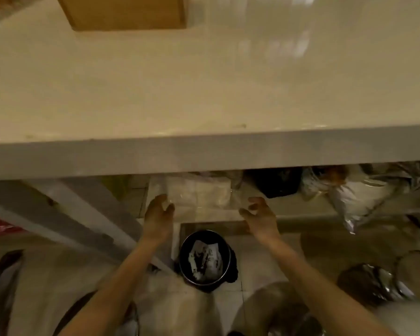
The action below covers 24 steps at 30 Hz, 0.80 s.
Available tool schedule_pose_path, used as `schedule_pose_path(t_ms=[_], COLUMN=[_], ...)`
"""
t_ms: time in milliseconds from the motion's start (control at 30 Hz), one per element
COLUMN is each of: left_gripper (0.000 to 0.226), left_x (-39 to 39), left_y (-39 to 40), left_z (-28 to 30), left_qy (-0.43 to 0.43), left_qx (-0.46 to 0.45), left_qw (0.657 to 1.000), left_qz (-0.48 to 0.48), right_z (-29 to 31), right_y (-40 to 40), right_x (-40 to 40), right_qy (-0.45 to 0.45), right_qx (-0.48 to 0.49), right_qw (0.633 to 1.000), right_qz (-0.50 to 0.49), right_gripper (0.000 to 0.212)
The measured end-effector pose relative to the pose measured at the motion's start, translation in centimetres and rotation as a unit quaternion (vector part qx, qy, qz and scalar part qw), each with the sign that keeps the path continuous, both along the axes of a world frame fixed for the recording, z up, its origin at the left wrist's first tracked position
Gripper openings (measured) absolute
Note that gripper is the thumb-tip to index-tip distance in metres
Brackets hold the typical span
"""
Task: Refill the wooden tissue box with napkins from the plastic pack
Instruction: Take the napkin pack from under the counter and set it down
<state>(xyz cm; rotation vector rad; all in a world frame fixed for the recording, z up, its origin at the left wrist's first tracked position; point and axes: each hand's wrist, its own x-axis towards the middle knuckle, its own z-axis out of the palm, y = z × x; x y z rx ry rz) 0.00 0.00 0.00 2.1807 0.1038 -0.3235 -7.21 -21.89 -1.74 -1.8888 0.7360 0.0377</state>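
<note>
The wooden tissue box [124,12] stands at the far edge of the pale countertop [204,93], cut off by the top of the frame. Below the counter, a clear plastic pack of white napkins [200,196] lies on a lower shelf. My left hand [159,212] curls its fingers and thumb around the pack's left end. My right hand [258,213] pinches the plastic at the pack's right end between thumb and bent fingers. The view is blurred, and the counter's front edge hides the back of the pack.
A black bin [205,260] with crumpled paper in it stands on the floor right under my hands. Plastic bags [359,197] and a dark bag [277,181] crowd the shelf to the right of the pack. Shiny bags [0,287] lie at the lower left.
</note>
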Motion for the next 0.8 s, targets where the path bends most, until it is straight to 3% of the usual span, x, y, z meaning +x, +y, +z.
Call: schedule_pose_path(t_ms=[167, 267, 500, 633, 800], left_gripper=[0.043, 0.048, 0.049, 0.03, 0.017], left_x=[3.6, 5.7, 9.0, 9.1, 7.5], left_y=[-0.3, -0.5, 0.1, -0.2, -0.1], left_z=[-4.4, -6.2, -8.0, -8.1, -6.7], left_qy=[-0.058, -0.087, -0.044, -0.054, -0.072], left_qx=[0.002, -0.03, -0.1, -0.162, -0.115], left_qw=[0.995, 0.988, 0.982, 0.97, 0.977], left_qz=[0.087, 0.122, 0.154, 0.172, 0.165], right_z=[-3.7, -4.9, -5.6, -5.9, -5.0], right_y=[-1.5, -1.9, -1.8, -2.0, -2.2], right_x=[3.7, 5.2, 6.8, 6.7, 5.2], right_qy=[-0.034, -0.054, -0.085, -0.113, -0.134], right_qx=[0.004, 0.049, 0.102, 0.075, 0.046], right_qw=[0.999, 0.997, 0.991, 0.991, 0.99], right_qz=[-0.026, -0.004, 0.0, -0.007, -0.023], right_gripper=[0.047, 0.036, 0.015, 0.007, 0.012])
